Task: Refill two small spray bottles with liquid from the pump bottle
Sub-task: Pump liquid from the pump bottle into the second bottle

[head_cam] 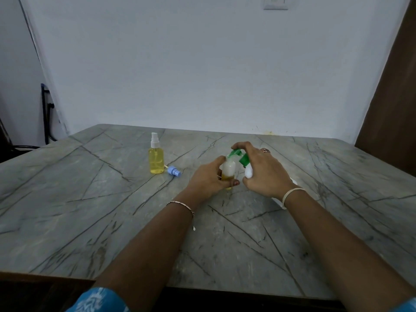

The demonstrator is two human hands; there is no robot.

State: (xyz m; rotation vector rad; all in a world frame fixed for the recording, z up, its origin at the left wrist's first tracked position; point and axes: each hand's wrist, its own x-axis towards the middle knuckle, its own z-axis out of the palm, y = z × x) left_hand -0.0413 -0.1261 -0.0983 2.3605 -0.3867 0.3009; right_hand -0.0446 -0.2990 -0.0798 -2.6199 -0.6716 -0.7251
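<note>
My left hand (208, 180) grips a small open spray bottle (228, 171) standing on the table; it holds yellow liquid low down and white foam above. My right hand (262, 171) is curled round the white pump bottle (248, 172), with fingers over its green pump head (236, 154). The green spout sits right above the small bottle's mouth. Further left stands a second small bottle (156, 162), full of yellow liquid, with a white spray cap on. A loose blue spray cap (174, 171) lies beside it.
The grey marble table (112, 210) reaches back to a pale wall. A dark metal frame (46, 113) stands beyond the table's far left corner. A brown wooden panel (391, 113) rises at the right edge.
</note>
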